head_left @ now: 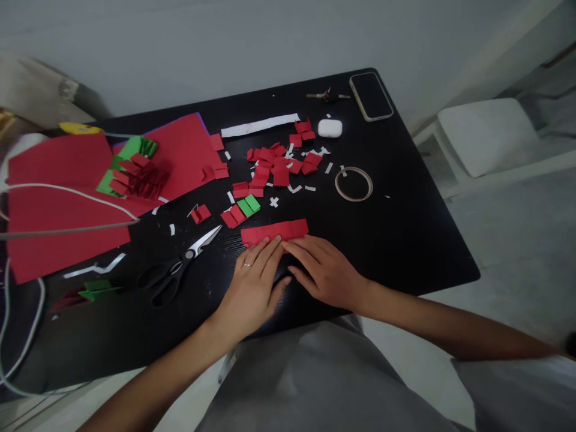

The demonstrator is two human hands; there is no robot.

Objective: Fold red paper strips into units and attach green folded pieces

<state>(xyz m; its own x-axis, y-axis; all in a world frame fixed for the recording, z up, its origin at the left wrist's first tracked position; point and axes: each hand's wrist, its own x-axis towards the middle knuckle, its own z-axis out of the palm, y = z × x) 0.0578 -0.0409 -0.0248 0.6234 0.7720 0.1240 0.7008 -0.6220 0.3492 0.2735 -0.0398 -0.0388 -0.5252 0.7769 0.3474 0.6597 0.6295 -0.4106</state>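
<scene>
A creased red paper strip (275, 230) lies flat on the black table near its front edge. My left hand (254, 282) rests its outstretched fingertips on the strip's lower edge, with a ring on one finger. Beside it, the fingers of my right hand (326, 269) press on the strip's lower right part, and its thumb points at the left thumb. Neither hand grips the paper. Just beyond the strip are a folded red and green piece (242, 211) and a pile of small folded red pieces (274, 165).
Black-handled scissors (182, 264) lie open left of my hands. Large red sheets (58, 198) and a cable cover the left side. A tape roll (354, 183), white earbud case (330, 128), phone (371, 96) and keys (327, 95) lie to the right. White scraps are scattered about.
</scene>
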